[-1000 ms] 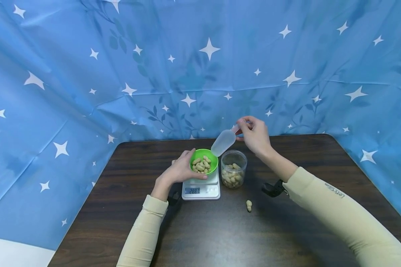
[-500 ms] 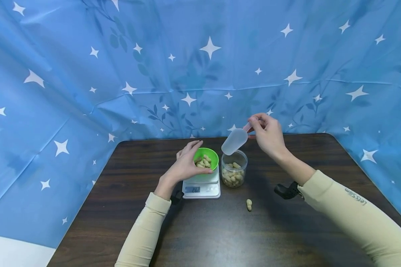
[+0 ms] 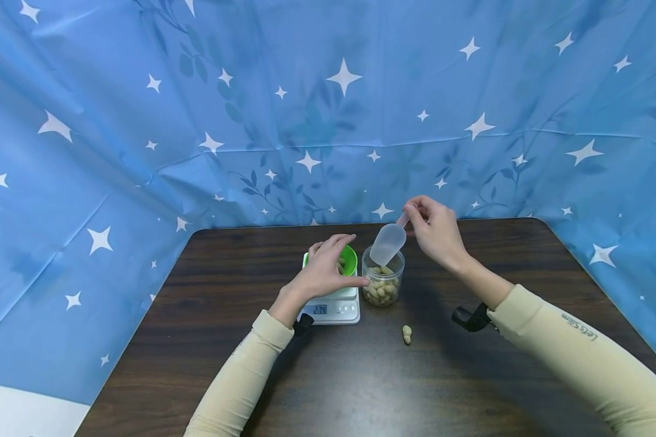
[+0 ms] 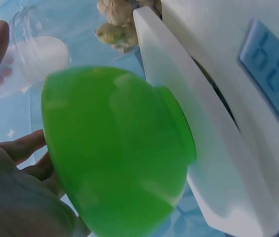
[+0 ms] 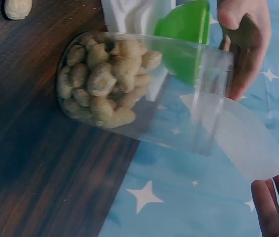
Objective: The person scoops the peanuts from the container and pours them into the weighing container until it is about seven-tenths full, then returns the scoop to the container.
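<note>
Translucent scoop, pinched by right hand, tipped into peanut jar nr desk centre; left hand lay relaxed by green bowl. Best dip shallow, steady jar.

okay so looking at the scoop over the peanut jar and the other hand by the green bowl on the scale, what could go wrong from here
The left hand reaches over the green bowl on the scale; pressing or nudging it could throw off the reading or tip the bowl. The scoop, pinched by its handle in the right hand, dips at the open jar; it might knock the jar or flick out peanuts, like the loose peanut lying on the table.
</note>
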Action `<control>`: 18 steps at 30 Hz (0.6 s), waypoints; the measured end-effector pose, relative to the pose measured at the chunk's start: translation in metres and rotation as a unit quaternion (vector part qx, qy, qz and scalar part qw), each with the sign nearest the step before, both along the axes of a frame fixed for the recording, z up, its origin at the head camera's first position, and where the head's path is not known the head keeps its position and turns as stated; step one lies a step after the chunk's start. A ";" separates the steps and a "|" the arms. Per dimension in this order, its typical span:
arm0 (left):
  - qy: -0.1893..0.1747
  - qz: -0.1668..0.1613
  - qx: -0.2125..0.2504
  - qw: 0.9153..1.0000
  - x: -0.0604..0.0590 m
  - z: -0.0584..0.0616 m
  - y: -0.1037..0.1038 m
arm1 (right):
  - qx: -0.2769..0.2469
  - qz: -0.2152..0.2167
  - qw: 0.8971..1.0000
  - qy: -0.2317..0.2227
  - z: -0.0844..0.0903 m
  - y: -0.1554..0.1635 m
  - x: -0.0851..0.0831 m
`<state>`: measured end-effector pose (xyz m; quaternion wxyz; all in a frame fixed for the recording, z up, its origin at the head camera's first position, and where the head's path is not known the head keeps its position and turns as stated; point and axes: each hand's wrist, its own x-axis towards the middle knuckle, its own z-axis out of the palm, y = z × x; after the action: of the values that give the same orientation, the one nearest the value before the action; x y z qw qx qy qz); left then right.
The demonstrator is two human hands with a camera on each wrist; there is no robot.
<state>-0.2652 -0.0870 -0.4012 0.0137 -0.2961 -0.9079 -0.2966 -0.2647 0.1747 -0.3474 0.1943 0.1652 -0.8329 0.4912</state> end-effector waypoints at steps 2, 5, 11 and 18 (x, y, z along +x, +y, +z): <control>0.003 -0.005 -0.008 1.000 0.000 0.000 0.005 | 0.006 0.008 1.000 0.001 -0.004 0.000 -0.001; 0.015 -0.011 -0.019 1.000 0.000 0.000 0.011 | 0.026 0.023 0.999 0.012 -0.009 0.000 -0.002; 0.021 -0.014 -0.036 0.999 -0.002 0.000 0.022 | 0.097 0.051 0.991 0.080 -0.017 -0.003 -0.001; 0.019 -0.016 -0.060 0.998 -0.003 -0.002 0.031 | 0.152 0.096 0.973 0.143 -0.026 -0.006 0.001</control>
<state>-0.2678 -0.0559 -0.4033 0.0084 -0.3161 -0.9188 -0.2364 -0.2641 0.1684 -0.3737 0.2356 0.3406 -0.8417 0.3465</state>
